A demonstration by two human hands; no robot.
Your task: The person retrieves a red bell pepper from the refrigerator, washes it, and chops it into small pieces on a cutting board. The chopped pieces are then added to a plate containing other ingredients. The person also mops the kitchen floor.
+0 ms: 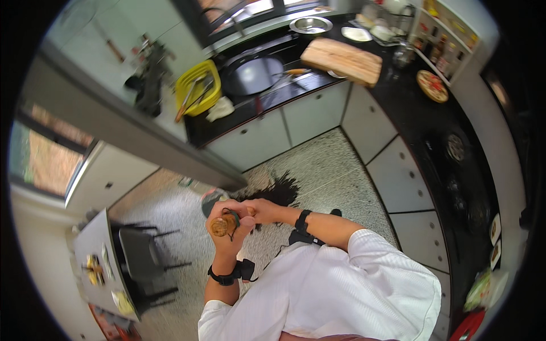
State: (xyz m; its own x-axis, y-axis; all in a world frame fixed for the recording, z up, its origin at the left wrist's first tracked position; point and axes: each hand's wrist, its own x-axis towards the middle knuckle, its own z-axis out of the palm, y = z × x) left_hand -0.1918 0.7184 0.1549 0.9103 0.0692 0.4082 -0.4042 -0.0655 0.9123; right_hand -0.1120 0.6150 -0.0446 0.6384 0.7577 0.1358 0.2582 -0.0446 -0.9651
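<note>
Both my hands are together in front of my body, gripping a long wooden handle [219,226] seen almost end-on. My left hand [236,236] wraps around it near the top, where a dark cord loop and a green band show. My right hand [265,210] closes on it just beside the left, with the fingers touching or nearly touching. Beyond the hands, the dark strands of a mop head [281,189] spread over the speckled floor [328,166]. Most of the shaft between is hidden behind my hands.
A grey post [170,140] meets the floor ahead left, near a bucket-like object [211,202]. A grey chair [138,253] stands by a table [85,243] on the left. Cabinets [256,138] under a black counter [392,106] bend round the front and right, with a cutting board [341,59] on top.
</note>
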